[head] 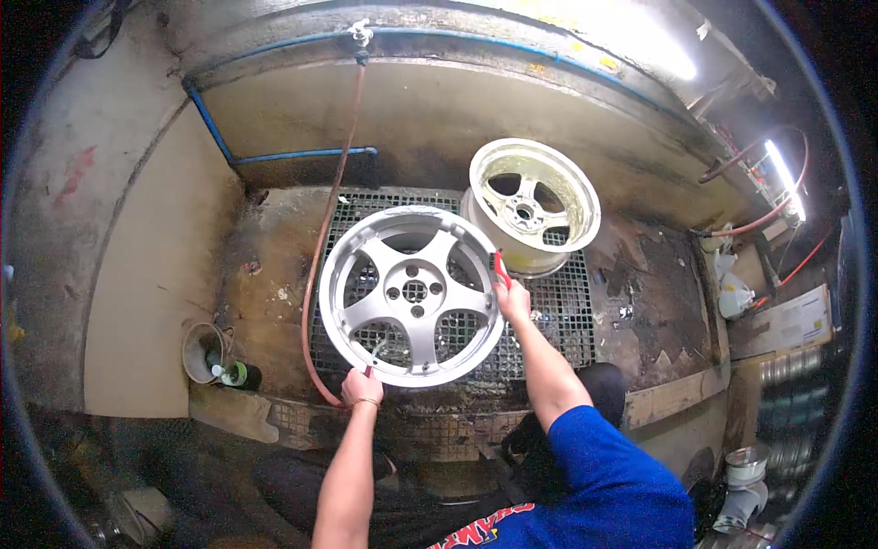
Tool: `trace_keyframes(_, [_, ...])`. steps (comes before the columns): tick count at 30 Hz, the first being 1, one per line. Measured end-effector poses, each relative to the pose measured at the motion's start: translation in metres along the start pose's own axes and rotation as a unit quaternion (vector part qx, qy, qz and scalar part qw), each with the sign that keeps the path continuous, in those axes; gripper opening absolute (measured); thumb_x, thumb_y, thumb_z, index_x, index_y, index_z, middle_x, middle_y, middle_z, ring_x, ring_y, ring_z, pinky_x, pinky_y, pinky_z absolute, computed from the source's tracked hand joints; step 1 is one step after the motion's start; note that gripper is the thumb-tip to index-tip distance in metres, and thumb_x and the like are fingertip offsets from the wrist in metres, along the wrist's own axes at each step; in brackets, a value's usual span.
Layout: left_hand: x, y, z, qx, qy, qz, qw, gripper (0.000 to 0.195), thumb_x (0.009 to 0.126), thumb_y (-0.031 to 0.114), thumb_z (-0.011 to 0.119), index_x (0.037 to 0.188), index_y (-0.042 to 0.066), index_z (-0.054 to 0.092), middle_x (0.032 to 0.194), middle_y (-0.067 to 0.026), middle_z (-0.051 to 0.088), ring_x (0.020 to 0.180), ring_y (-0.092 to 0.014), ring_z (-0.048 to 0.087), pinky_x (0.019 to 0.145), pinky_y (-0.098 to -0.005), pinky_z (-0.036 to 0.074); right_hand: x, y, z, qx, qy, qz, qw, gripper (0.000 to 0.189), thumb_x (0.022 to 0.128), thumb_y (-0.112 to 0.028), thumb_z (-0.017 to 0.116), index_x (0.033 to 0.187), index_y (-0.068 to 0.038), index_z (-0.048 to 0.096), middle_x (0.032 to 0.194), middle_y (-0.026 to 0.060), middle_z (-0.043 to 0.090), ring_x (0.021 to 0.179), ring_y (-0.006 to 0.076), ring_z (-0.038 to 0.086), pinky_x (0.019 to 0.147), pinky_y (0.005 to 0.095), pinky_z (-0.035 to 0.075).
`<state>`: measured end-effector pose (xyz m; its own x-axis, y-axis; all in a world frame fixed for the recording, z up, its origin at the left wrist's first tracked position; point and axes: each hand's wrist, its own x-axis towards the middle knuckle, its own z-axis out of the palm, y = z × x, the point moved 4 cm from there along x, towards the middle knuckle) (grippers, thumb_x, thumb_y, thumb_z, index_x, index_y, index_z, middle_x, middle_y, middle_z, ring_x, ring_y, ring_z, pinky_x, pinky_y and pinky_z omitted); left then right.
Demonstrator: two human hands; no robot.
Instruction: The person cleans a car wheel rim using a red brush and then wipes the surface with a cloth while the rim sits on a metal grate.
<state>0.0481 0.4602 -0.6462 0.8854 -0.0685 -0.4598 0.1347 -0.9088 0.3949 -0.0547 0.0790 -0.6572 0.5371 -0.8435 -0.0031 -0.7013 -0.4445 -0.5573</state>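
A silver five-spoke alloy wheel (418,343) rests face up on a dark plastic grating (562,322). By its lower left rim, my left hand (362,388) grips the end of a reddish rubber hose (311,295), and a thin stream that looks like water comes from it over the wheel's edge. My right hand (513,302) holds a red-handled brush (501,266) with dark bristles against or close to the right side of the rim; contact is hard to tell. Behind it, a second wheel (535,237), pale and yellowish, leans tilted with its hollow barrel side up.
The hose hangs from a tap (361,33) on a blue pipe (453,36). At the left stands a bucket (199,351) beside a green bottle (236,374). A low ledge (439,425) runs in front of me. White jugs (735,296) stand at the right.
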Motion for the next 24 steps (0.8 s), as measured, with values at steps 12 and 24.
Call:
trace_keyframes(12, [0.061, 0.035, -0.094, 0.148, -0.031, 0.213, 0.965, 0.061, 0.078, 0.050, 0.064, 0.110, 0.001, 0.049, 0.099, -0.0236, 0.061, 0.096, -0.038, 0.059, 0.081, -0.0461, 0.046, -0.178, -0.039, 0.035, 0.123, -0.022, 0.198, 0.972, 0.034, 0.084, -0.034, 0.056, 0.087, -0.001, 0.056, 0.086, 0.0247, 0.062, 0.086, 0.0426, 0.060, 0.078, 0.0482, 0.045])
trace_keyframes(24, [-0.027, 0.048, -0.095, 0.135, -0.224, 0.282, 0.923, 0.036, 0.083, 0.039, 0.062, 0.085, 0.004, 0.056, 0.086, -0.0191, 0.064, 0.086, -0.036, 0.061, 0.074, -0.0422, 0.047, -0.144, -0.167, 0.046, -0.089, -0.316, -0.249, 0.911, 0.029, 0.089, -0.032, 0.049, 0.097, -0.010, 0.067, 0.086, 0.0195, 0.065, 0.083, 0.0377, 0.062, 0.078, 0.0458, 0.048])
